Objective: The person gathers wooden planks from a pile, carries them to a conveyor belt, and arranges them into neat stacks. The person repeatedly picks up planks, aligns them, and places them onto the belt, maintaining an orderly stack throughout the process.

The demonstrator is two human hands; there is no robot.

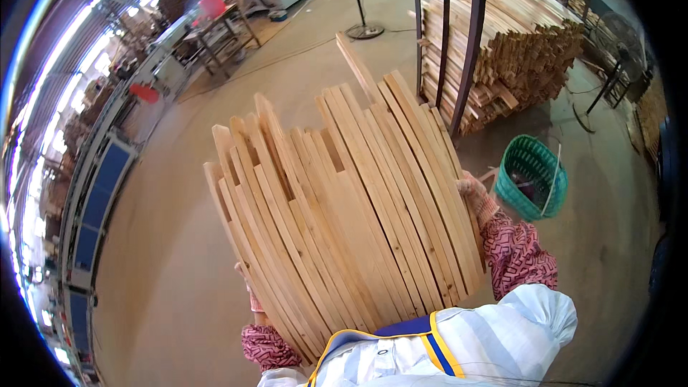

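A wide bundle of pale wooden strips (358, 222) lies across the front of my body, its near ends close to my apron (405, 327). The strips differ in length, so their far ends are uneven, and one narrow piece sticks out well beyond the others. My right hand (473, 193), in a pinkish glove, presses against the right side of the bundle. At its left side my left hand (251, 292) shows only in part, closed against the outer strip. Most of the fingers of both hands are hidden by the wood. Patterned sleeve covers are on both forearms.
A green woven basket (532, 178) stands on the floor to the right. Beyond it, a large stack of wooden strips (502, 50) sits within a dark metal frame (469, 50). A standing fan (620, 46) is at far right; a long blue-panelled machine (105, 183) lines the left.
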